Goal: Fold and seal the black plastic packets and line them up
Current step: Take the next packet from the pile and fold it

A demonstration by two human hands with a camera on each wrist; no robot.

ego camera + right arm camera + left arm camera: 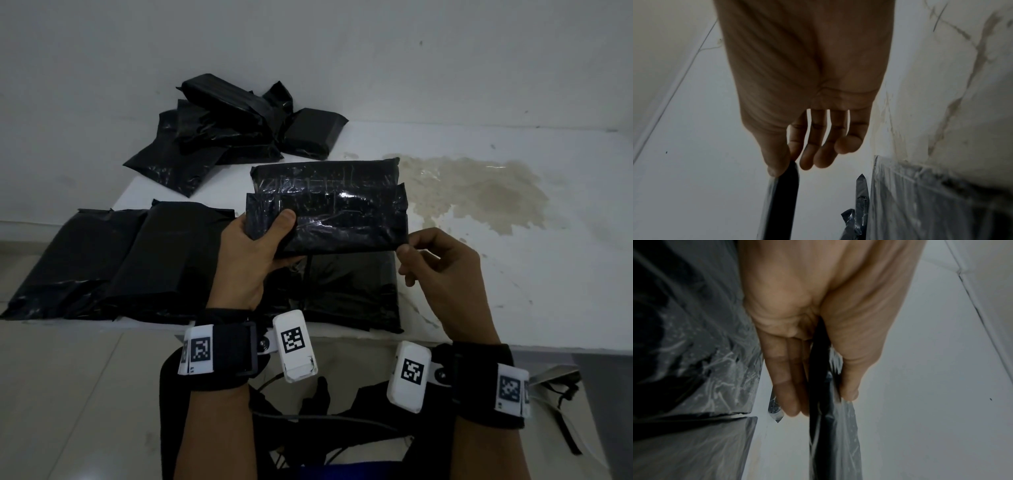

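I hold a black plastic packet (329,209) up above the white table (513,274), its flap folded down over the front. My left hand (260,236) grips its left end, thumb on the front and fingers behind; in the left wrist view the left hand (818,378) clamps the packet (834,434) edge-on. My right hand (411,250) pinches the packet's lower right corner between thumb and forefinger; in the right wrist view the right hand (789,162) holds the packet (781,203) by that corner, the other fingers loose.
Another black packet (346,291) lies flat under my hands. Two packets (113,260) lie side by side at the left front. A loose pile of packets (233,130) sits at the back left. A brownish stain (479,192) marks the table on the right.
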